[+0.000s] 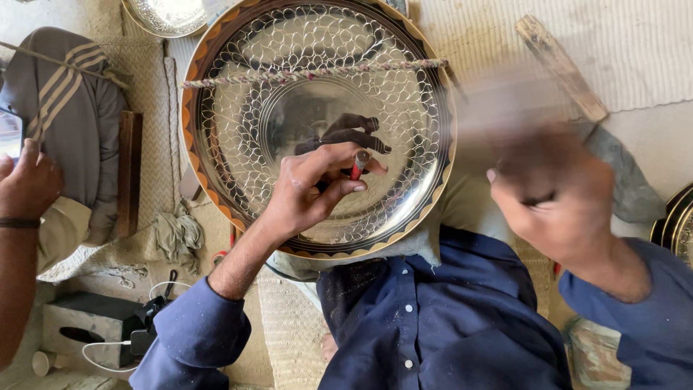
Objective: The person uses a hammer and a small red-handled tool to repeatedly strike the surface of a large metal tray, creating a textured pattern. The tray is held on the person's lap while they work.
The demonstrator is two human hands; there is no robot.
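Observation:
A large round shiny metal tray [238,137] with an engraved scale pattern and an orange-and-black rim leans in front of me. A twisted cord [310,74] runs across its upper part. My left hand [307,189] pinches a short reddish punch tool [359,165] upright against the tray's smooth centre. My right hand [552,196] is raised to the right of the tray, blurred by motion, its fingers closed on a handle; the blurred smear above it looks like a hammer head [505,101]. Both of my sleeves are dark blue.
Another person's hand [27,184] with a dark wristband rests at the left by a grey striped garment [68,108]. A wooden stick [559,65] lies top right. More metal dishes sit at top left [166,16] and the right edge [675,224]. A crumpled rag [173,235] and cables [137,328] lie lower left.

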